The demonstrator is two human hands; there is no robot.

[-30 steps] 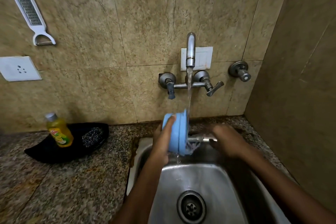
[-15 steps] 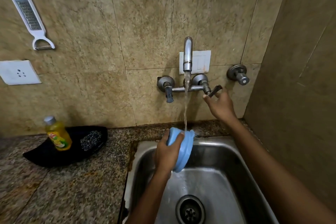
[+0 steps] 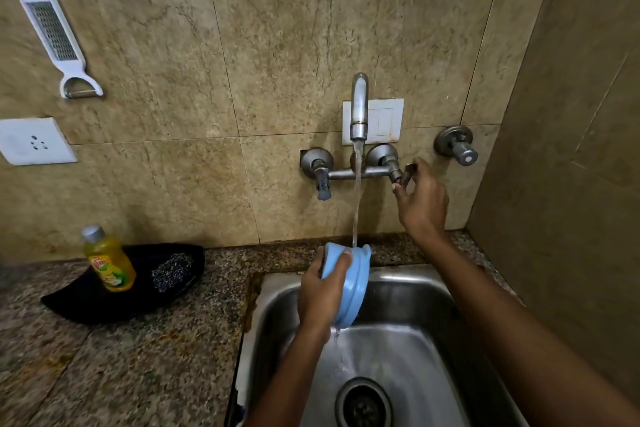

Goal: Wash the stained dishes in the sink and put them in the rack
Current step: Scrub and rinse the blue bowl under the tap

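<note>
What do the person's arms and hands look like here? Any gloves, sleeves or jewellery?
Both are bare. The left hand and right hand wear no gloves, and no rings, watch or bracelet show. Both forearms are uncovered as far as the picture reaches; no sleeve is in view. Nails look short.

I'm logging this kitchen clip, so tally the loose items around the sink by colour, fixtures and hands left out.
Blue: 1, dish
Yellow: 1, soap bottle
Black: 1, tray
Silver: 1, steel scrubber
White: 1, grater-peeler
Total: 5
</note>
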